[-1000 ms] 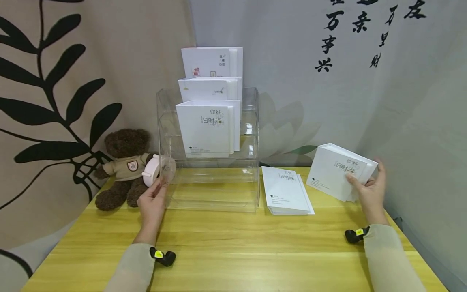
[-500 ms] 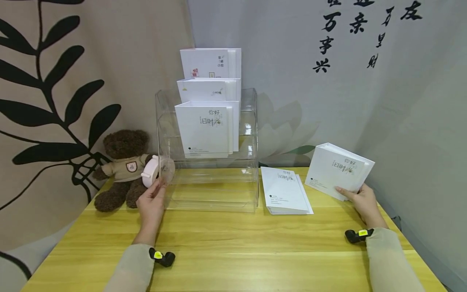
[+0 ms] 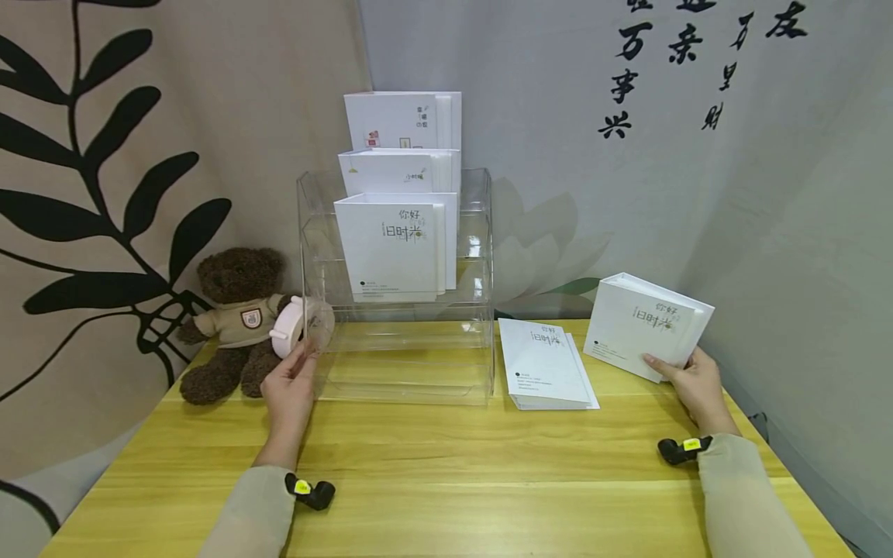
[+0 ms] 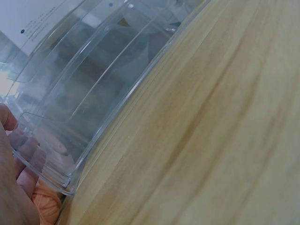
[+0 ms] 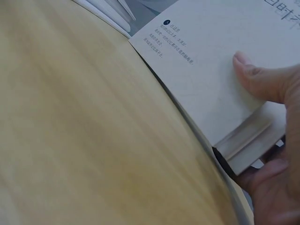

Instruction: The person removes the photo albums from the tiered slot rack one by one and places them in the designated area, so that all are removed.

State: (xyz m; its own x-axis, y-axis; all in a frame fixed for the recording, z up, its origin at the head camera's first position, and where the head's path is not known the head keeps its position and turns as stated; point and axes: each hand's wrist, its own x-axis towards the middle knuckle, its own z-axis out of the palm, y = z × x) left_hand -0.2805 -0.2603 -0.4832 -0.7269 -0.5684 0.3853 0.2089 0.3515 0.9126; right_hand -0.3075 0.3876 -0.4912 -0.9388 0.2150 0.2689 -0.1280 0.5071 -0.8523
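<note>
Yellowish wood makes the table (image 3: 446, 488), where a clear acrylic rack (image 3: 405, 310) stands with white albums (image 3: 391, 260) in its tiers. A brown teddy bear (image 3: 233, 333) sits beside it. Another white album (image 3: 547, 368) rests near the rack's other side; beyond, the right hand (image 3: 700, 390) pinches a tilted white album (image 3: 638, 325), thumb on cover. The left hand (image 3: 291, 384) seems to grip the rack's lower side panel, near a pale pink round object (image 3: 288, 327).

In the head view, the white album (image 3: 638, 329) is hiding most fingers of your right hand (image 3: 700, 390); its title (image 5: 285, 10) is running off the right wrist view. The left wrist view is cropping your left hand (image 4: 14, 190). Top wall characters (image 3: 695, 6) are being cut off.
</note>
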